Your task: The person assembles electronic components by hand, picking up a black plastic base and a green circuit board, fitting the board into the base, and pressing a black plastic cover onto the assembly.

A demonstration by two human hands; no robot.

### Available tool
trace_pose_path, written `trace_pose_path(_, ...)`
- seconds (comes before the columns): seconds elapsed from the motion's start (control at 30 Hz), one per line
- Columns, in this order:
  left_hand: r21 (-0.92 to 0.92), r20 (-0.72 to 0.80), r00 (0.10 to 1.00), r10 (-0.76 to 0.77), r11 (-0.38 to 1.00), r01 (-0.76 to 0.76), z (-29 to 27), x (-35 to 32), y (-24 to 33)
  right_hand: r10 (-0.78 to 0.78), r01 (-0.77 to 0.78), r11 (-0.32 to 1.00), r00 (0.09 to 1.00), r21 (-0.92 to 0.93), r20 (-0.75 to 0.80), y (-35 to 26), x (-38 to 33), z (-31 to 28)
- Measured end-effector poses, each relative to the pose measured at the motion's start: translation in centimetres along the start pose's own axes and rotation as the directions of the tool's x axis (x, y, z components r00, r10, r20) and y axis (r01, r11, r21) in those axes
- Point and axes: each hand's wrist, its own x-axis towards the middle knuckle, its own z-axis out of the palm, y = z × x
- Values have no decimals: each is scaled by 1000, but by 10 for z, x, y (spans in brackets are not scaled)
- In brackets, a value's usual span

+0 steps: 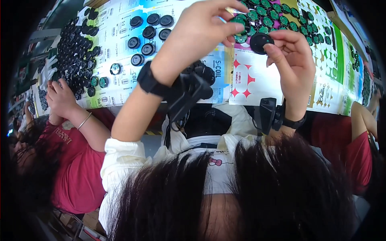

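Observation:
My right hand (pixel 295 54) pinches a round black plastic cap (pixel 259 42) between thumb and fingers, above a white and pink printed sheet. My left hand (pixel 213 22) reaches across to the far middle. Its thumb and fingers are bent around a round green circuit board (pixel 239 19), beside the many other small green boards in black rims (pixel 265 20). The grip on that board is partly hidden by the fingers. Left of my left forearm, several black round caps (pixel 148 32) lie spaced apart on a blue and white sheet. More black pieces (pixel 207 74) lie partly behind my left wrist.
A dense heap of black round parts (pixel 76 52) covers the table's left end. One silvery disc (pixel 115 68) lies near it. A co-worker's hands (pixel 60 94) rest at that side; another person in red (pixel 360 148) sits at right. Devices are strapped to both my wrists.

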Motion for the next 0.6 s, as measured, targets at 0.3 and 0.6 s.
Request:
trace_pose_path(0.3, -600, 55, 998, 14, 800, 22, 17, -57, 4, -203, 218, 969, 970, -114, 131, -9, 4, 5)
trace_pose_path(0.6, -559, -119, 992, 29, 824, -91, 23, -67, 7, -404, 466, 808, 884, -362, 236, -23, 5, 14)
